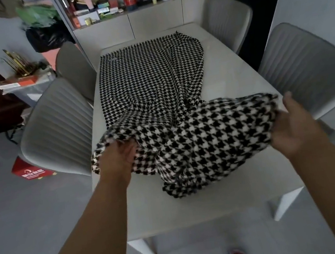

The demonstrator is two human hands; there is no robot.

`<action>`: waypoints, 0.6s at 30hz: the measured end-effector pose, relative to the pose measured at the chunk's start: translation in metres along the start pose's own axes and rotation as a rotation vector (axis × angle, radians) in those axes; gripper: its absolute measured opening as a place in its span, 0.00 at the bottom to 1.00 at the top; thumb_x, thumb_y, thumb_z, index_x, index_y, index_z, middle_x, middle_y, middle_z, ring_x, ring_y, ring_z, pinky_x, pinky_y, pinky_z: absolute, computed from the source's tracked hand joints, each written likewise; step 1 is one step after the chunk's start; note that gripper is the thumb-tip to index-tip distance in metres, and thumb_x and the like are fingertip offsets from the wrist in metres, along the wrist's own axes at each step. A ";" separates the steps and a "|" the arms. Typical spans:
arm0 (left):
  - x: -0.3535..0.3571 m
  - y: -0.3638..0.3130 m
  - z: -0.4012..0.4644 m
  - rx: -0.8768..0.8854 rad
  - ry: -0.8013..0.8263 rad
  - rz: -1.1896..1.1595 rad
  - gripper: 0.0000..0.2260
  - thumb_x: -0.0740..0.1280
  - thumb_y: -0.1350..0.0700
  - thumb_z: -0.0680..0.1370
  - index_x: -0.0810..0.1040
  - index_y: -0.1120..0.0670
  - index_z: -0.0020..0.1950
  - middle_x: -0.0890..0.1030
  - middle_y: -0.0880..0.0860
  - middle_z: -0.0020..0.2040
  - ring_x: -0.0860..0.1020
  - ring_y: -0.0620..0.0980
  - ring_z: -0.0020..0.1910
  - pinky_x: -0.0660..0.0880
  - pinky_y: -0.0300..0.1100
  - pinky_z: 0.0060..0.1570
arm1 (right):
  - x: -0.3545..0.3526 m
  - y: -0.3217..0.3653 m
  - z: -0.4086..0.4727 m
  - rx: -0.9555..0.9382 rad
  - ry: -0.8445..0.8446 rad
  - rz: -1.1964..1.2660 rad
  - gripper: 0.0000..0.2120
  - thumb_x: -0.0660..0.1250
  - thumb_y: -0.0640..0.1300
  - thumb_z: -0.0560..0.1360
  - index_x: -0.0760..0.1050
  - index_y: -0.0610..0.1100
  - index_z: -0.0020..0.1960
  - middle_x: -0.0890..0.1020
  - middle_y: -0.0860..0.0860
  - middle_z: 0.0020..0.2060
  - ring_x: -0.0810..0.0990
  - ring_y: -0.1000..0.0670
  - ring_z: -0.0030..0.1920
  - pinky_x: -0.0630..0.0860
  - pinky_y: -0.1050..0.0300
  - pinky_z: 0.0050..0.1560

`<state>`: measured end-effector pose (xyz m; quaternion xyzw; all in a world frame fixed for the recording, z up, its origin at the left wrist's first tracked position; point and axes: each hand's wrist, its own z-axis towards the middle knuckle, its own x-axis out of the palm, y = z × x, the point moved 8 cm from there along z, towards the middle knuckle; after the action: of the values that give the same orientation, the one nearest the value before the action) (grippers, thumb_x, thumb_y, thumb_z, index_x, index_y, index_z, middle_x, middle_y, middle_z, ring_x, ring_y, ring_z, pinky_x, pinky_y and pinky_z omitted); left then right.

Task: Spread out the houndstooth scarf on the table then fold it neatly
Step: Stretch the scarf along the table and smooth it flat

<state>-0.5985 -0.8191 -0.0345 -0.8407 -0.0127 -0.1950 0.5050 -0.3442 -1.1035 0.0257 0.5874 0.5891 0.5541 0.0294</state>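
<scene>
black-and-white houndstooth scarf (154, 80), pale grey table (227, 77), grey ribbed chairs (58, 127), red box (28, 171)

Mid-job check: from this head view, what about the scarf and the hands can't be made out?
- Left hand: fingertips are buried in the houndstooth scarf, so its grip is hidden.
- Right hand: motion blur; the fingers curl behind the cloth.
- Scarf's near edge: bunched in a heap on the table, fringe unseen.
- Small label near the far left corner: too small to read.
</scene>
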 end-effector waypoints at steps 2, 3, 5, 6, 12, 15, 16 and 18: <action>-0.007 0.041 -0.005 -0.067 -0.047 0.364 0.19 0.57 0.56 0.82 0.67 0.65 0.71 0.75 0.61 0.63 0.78 0.61 0.58 0.76 0.38 0.51 | -0.019 -0.031 0.009 0.107 -0.057 -0.048 0.32 0.58 0.64 0.71 0.83 0.37 0.49 0.85 0.41 0.49 0.84 0.43 0.47 0.82 0.48 0.43; -0.014 0.058 -0.006 -0.056 -0.114 0.545 0.20 0.60 0.54 0.81 0.68 0.64 0.70 0.74 0.61 0.65 0.75 0.62 0.62 0.76 0.37 0.53 | -0.029 -0.048 0.010 0.156 -0.097 -0.100 0.32 0.55 0.65 0.74 0.81 0.37 0.52 0.85 0.43 0.47 0.84 0.43 0.47 0.82 0.51 0.43; -0.030 0.090 -0.019 -0.127 -0.249 0.586 0.25 0.65 0.48 0.77 0.71 0.62 0.68 0.74 0.62 0.65 0.74 0.63 0.62 0.76 0.50 0.59 | -0.055 -0.081 0.011 0.211 -0.178 -0.243 0.32 0.54 0.65 0.76 0.76 0.39 0.59 0.84 0.45 0.48 0.81 0.44 0.49 0.76 0.51 0.46; -0.035 0.106 -0.025 -0.212 -0.299 0.516 0.25 0.66 0.47 0.77 0.71 0.63 0.67 0.75 0.62 0.63 0.75 0.63 0.60 0.75 0.55 0.61 | -0.064 -0.096 0.010 0.246 -0.195 -0.320 0.32 0.56 0.65 0.76 0.74 0.40 0.63 0.82 0.45 0.51 0.80 0.45 0.51 0.75 0.51 0.48; 0.003 0.151 -0.030 -0.446 -0.158 -0.081 0.22 0.62 0.47 0.81 0.72 0.61 0.68 0.77 0.60 0.64 0.78 0.60 0.59 0.75 0.58 0.59 | -0.086 -0.139 0.006 0.399 -0.256 -0.599 0.33 0.65 0.60 0.74 0.68 0.37 0.69 0.74 0.40 0.64 0.75 0.42 0.59 0.70 0.52 0.58; 0.025 0.153 -0.033 -0.521 -0.013 -0.193 0.22 0.62 0.44 0.79 0.76 0.60 0.65 0.78 0.61 0.62 0.77 0.59 0.59 0.75 0.56 0.57 | -0.083 -0.140 0.010 0.377 -0.239 -0.617 0.27 0.68 0.54 0.74 0.73 0.35 0.63 0.79 0.42 0.58 0.78 0.43 0.52 0.74 0.51 0.57; 0.030 0.150 -0.038 -0.531 0.035 -0.205 0.22 0.62 0.44 0.80 0.76 0.60 0.63 0.79 0.61 0.61 0.77 0.60 0.60 0.74 0.56 0.57 | -0.081 -0.138 0.011 0.363 -0.230 -0.614 0.25 0.69 0.53 0.74 0.74 0.35 0.62 0.79 0.43 0.57 0.78 0.44 0.52 0.74 0.51 0.58; 0.037 0.142 -0.042 -0.508 0.118 -0.220 0.20 0.62 0.45 0.80 0.77 0.60 0.62 0.80 0.62 0.59 0.77 0.60 0.60 0.73 0.57 0.57 | -0.080 -0.131 0.017 0.322 -0.235 -0.598 0.25 0.68 0.53 0.74 0.74 0.36 0.63 0.79 0.43 0.58 0.78 0.44 0.55 0.73 0.50 0.61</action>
<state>-0.5468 -0.9312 -0.1247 -0.9211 -0.0253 -0.2944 0.2535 -0.3940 -1.1116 -0.1201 0.4459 0.8073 0.3498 0.1645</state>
